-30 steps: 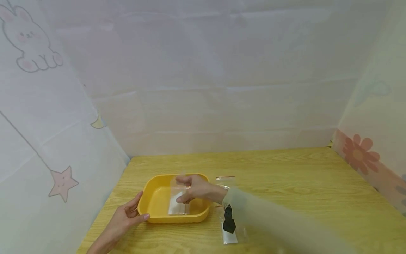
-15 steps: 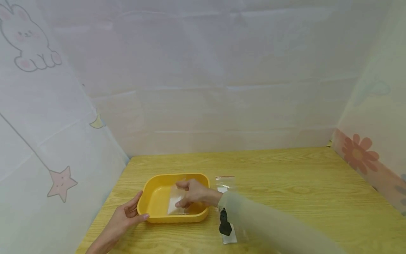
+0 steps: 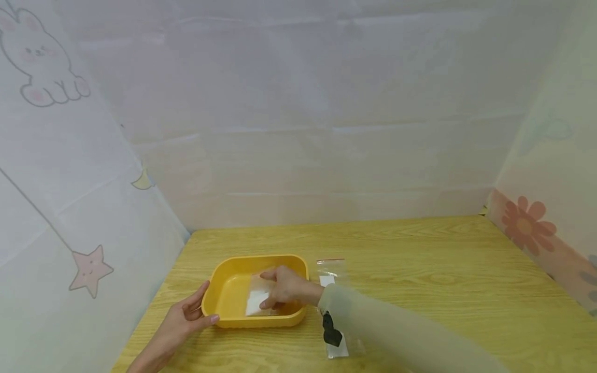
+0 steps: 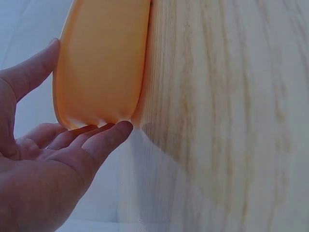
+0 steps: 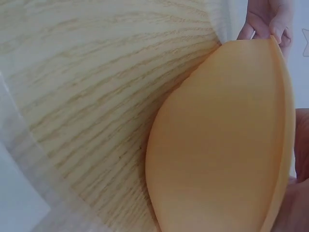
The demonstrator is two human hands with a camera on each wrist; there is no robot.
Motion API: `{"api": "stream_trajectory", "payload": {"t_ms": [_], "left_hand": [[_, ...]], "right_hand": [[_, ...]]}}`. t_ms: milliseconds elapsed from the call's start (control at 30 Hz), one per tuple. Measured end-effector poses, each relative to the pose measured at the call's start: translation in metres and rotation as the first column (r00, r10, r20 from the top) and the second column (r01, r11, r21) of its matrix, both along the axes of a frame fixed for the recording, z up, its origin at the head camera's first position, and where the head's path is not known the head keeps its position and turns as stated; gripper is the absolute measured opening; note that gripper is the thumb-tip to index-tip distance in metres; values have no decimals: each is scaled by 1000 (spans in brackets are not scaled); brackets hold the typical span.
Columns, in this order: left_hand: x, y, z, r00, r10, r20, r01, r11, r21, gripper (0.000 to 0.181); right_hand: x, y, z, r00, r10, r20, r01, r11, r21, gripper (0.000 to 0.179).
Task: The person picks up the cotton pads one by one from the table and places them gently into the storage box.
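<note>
A yellow plastic basin (image 3: 228, 282) sits on the wooden table, left of its middle. At its left end my left hand (image 3: 179, 318) holds it, thumb at the near corner of the rim and fingers against the outer wall. In the left wrist view those fingers (image 4: 104, 140) lie along the basin's curved end. My right hand (image 3: 286, 287) reaches down inside the right half, thumb and forefinger spread at a clear plastic zip bag (image 3: 256, 303) with a white patch. The rest of its fingers are hidden. From the right wrist, the basin wall (image 5: 217, 140) blocks the bag.
Right of the basin lies a clear zip bag (image 3: 331, 268) with a red seal line and white label. Nearer the front edge, another white label (image 3: 339, 348) in clear plastic shows below the right sleeve (image 3: 387, 321). Printed cloth walls (image 3: 326, 171) enclose the table.
My right hand has sunk lower into the basin with the zip bag, whose top edge stood above the far rim before and is below it now. The left hand stays at the basin's left end.
</note>
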State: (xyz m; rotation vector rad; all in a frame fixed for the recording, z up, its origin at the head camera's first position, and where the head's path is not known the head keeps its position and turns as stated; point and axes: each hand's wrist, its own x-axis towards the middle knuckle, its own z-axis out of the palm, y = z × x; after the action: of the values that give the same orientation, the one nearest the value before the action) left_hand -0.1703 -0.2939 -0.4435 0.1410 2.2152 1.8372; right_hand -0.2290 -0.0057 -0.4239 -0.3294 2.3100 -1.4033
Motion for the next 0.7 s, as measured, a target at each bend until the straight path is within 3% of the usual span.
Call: {"api": "stream_trajectory", "payload": {"t_ms": [233,500,700], "left_hand": [[0,2,-1,1000,20,-4,-20,1000,-6,93],[0,1,-1,999,43,-9,-43,999,-19,92],[2,2,0,999,48,-1,-48,998,-27,92]], "right_hand": [[3,3,11,998,6,-58,1,992,128,74],[1,11,32,991,109,-79,-84,959,270,69],[2,11,33,992,122,-38,-110,966,233,64]]}}
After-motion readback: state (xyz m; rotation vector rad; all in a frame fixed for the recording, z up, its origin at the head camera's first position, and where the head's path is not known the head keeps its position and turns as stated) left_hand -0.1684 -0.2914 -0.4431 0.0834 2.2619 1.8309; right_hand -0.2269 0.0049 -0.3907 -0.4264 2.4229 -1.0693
